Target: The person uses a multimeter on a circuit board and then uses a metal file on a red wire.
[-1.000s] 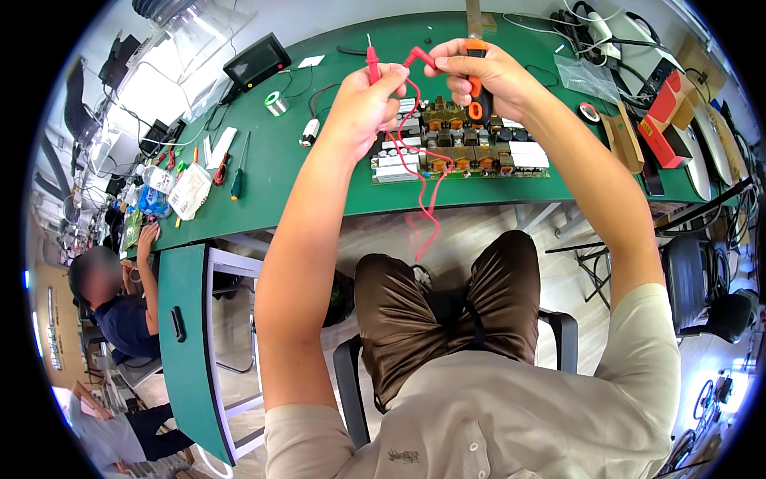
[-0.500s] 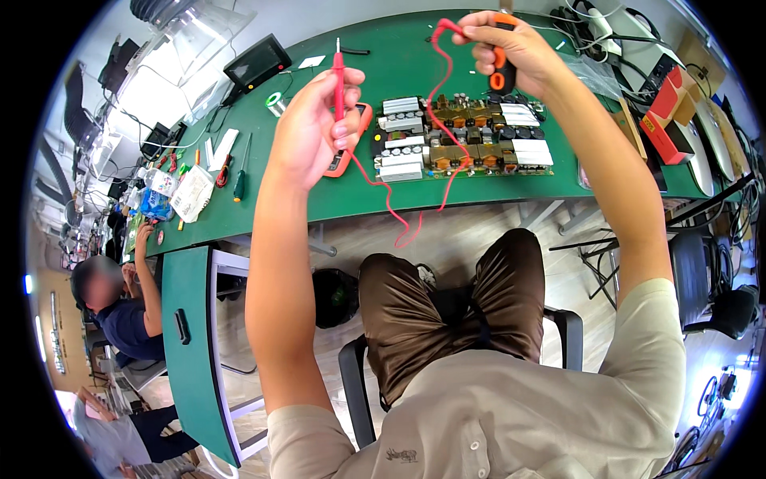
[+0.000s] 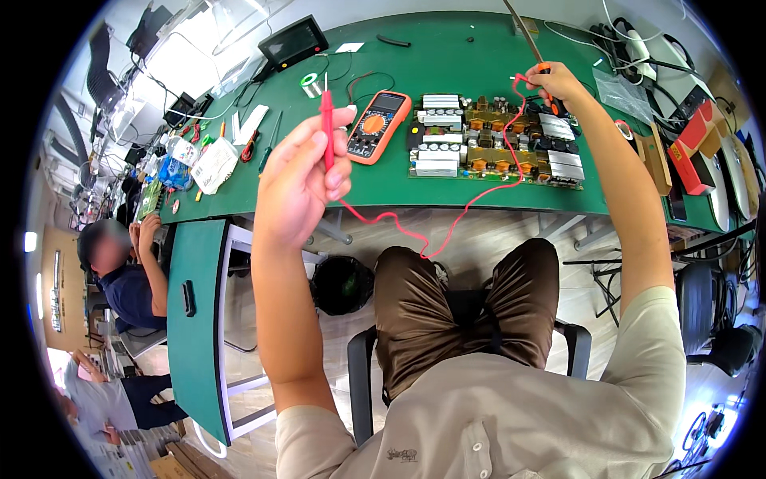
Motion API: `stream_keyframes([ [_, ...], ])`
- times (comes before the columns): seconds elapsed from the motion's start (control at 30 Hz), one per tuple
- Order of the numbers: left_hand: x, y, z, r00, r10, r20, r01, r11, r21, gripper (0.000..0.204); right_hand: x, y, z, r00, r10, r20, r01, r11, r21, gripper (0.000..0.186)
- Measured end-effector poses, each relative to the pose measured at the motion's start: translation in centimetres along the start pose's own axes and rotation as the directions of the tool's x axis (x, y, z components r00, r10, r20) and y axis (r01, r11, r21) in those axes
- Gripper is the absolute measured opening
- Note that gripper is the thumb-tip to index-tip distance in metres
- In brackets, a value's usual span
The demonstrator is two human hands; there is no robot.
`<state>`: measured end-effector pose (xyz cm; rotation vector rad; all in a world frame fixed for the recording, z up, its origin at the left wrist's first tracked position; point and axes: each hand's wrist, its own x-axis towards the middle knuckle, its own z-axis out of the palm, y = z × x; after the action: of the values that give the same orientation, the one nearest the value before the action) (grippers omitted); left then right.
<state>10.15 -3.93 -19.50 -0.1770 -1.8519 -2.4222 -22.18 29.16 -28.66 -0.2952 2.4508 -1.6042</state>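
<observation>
My left hand (image 3: 307,164) grips a red multimeter test probe (image 3: 327,120), its metal tip pointing up. From its lower end a thin red lead (image 3: 425,249) sags below the table edge and rises across a circuit board (image 3: 487,144) to my right hand (image 3: 558,82). That hand is closed round the orange-and-black handle of a tool (image 3: 527,36) with a long thin metal shaft, and pinches the lead's far end. The board carries silver heatsinks and brown transformers. An orange multimeter (image 3: 379,126) lies on the green table between my left hand and the board.
Left on the table are a solder spool (image 3: 309,85), a small black screen (image 3: 294,42), a screwdriver (image 3: 272,141) and a white packet (image 3: 215,166). A red box (image 3: 692,160) stands at right. A co-worker (image 3: 132,271) sits at far left. A black bin (image 3: 341,285) stands below.
My right hand has come down towards the board's right end, and the tool's long shaft now shows. My left hand has lowered with the probe, uncovering the multimeter. The view has shifted.
</observation>
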Motion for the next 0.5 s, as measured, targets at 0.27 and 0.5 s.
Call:
stream_keyframes([
  [0.27, -4.1, -2.3, -1.0, 0.993, 0.011, -0.119, -0.025, 0.994, -0.110, 0.040, 3.6, -0.1, -0.1, 0.980, -0.040, -0.194, -0.040, 0.919, -0.391, 0.017],
  [0.5, -4.7, -3.5, -0.3, 0.991, 0.028, -0.130, -0.050, 0.984, -0.173, 0.035, 0.2, -1.7, 0.4, 0.988, -0.129, -0.090, 0.123, 0.990, -0.071, 0.025],
])
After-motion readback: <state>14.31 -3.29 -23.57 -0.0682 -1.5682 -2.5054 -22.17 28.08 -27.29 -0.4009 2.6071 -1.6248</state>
